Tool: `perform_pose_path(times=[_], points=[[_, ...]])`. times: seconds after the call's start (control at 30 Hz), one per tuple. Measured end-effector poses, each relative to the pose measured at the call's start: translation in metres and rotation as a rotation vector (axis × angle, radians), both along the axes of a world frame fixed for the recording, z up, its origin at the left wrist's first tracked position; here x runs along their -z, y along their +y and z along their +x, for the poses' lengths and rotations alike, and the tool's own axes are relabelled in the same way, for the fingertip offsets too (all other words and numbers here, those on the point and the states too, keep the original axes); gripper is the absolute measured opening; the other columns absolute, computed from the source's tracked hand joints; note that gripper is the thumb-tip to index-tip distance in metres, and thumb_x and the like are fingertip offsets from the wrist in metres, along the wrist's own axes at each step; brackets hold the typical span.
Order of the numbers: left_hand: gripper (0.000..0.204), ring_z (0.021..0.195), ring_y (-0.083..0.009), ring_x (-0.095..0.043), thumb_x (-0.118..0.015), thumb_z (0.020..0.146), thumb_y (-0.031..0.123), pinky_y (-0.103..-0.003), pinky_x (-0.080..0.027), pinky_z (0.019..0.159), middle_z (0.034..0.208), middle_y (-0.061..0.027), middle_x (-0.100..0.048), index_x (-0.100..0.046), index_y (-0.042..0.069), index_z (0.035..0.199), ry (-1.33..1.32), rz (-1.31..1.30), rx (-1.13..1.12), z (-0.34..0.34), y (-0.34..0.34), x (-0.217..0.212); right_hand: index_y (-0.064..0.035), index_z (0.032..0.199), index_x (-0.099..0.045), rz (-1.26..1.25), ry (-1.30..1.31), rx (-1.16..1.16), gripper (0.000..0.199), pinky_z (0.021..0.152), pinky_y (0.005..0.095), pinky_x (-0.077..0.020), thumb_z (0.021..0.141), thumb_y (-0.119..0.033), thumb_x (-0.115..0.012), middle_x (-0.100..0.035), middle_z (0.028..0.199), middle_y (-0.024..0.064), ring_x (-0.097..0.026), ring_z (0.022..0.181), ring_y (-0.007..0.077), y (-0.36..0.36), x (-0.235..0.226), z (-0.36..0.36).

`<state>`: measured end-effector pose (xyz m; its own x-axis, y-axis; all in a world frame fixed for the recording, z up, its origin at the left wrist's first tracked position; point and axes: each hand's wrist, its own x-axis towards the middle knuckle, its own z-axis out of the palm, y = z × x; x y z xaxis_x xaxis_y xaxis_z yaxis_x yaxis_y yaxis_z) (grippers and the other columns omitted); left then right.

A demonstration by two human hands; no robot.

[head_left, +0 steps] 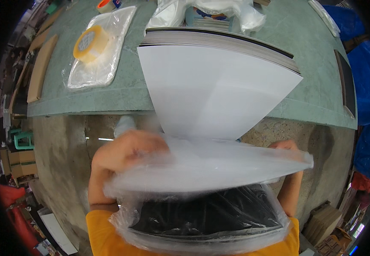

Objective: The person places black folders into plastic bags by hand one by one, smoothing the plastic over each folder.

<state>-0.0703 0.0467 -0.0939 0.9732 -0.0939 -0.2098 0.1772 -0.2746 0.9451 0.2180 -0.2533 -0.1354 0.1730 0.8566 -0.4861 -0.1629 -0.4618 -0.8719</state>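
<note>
A dark flat panel (202,213) lies against my body inside a clear plastic bag (138,240). A whitish, translucent fold of the bag (219,168) stretches across between my hands, over the panel's far part. My left hand (136,147), smeared by motion, is curled at the fold's left end; its fingers cannot be made out. At the right end, my right hand (285,146) is closed around the plastic, its fingers partly hidden behind it. Just beyond, a stack of white sheets or panels (219,85) with dark layers at its far edge juts over the table's near edge.
The green table (121,100) holds a tape roll (90,44) on a pile of clear bags (102,70), with crumpled white plastic (168,15) farther back. A dark panel (345,83) lies at the right edge. Cardboard (42,68) stands left; stacked boards (323,219) sit lower right.
</note>
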Motion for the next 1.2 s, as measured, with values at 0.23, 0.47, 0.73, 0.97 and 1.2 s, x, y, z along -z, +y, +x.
perform_pose_path(times=[0.23, 0.47, 0.73, 0.97, 1.2], points=[[0.028, 0.103, -0.0275, -0.05, -0.049, 0.084, 0.022, -0.034, -0.039, 0.088, 0.117, -0.01, -0.051, -0.056, 0.011, 0.109, 0.203, 0.126, 0.122, 0.009, -0.063, 0.156, -0.0089, 0.104, -0.06, -0.211, -0.232, -0.179, 0.031, 0.07, 0.0311, -0.0449, 0.081, -0.03, -0.054, -0.062, 0.087, 0.0145, -0.059, 0.074, 0.0219, -0.003, 0.144, -0.052], [0.035, 0.095, -0.0265, -0.055, -0.062, 0.075, 0.022, -0.033, -0.043, 0.081, 0.107, -0.0128, -0.056, -0.056, 0.005, 0.105, 0.091, 0.196, -0.061, 0.08, -0.046, 0.041, 0.0002, 0.091, -0.061, 0.032, -0.759, -0.01, 0.015, 0.062, 0.022, -0.043, 0.078, -0.008, -0.058, -0.061, 0.074, 0.0077, -0.053, 0.067, 0.0112, 0.068, -0.022, -0.008], [0.021, 0.071, -0.0118, -0.052, -0.062, 0.072, 0.007, -0.025, -0.044, 0.061, 0.084, -0.0051, -0.056, -0.055, 0.0, 0.09, -0.096, -0.441, -0.43, 0.101, -0.068, -0.03, 0.0005, 0.081, -0.061, 0.646, -0.782, -0.026, 0.021, 0.049, 0.0213, -0.0392, 0.068, -0.013, -0.07, -0.058, 0.065, 0.0046, -0.047, 0.053, 0.0077, 0.118, -0.119, -0.049], [0.02, 0.071, -0.0122, -0.055, -0.053, 0.065, 0.0, -0.025, -0.044, 0.064, 0.077, -0.0049, -0.058, -0.058, 0.0, 0.084, -0.669, 0.222, -0.843, 0.051, 0.003, -0.088, 0.002, 0.081, -0.06, 0.254, -0.636, -0.403, 0.031, 0.058, 0.0275, -0.0441, 0.064, -0.021, -0.071, -0.057, 0.063, 0.0122, -0.056, 0.06, 0.0187, 0.111, -0.105, -0.025], [0.036, 0.074, -0.0273, -0.059, -0.072, 0.064, 0.018, -0.031, -0.046, 0.067, 0.082, -0.0129, -0.061, -0.057, 0.002, 0.093, -0.199, 0.498, -0.191, 0.095, -0.04, -0.044, 0.0032, 0.089, -0.054, 0.63, -0.496, -0.186, 0.032, 0.056, 0.0249, -0.045, 0.068, -0.016, -0.069, -0.059, 0.067, 0.0066, -0.057, 0.06, 0.0152, 0.131, -0.078, -0.044]])
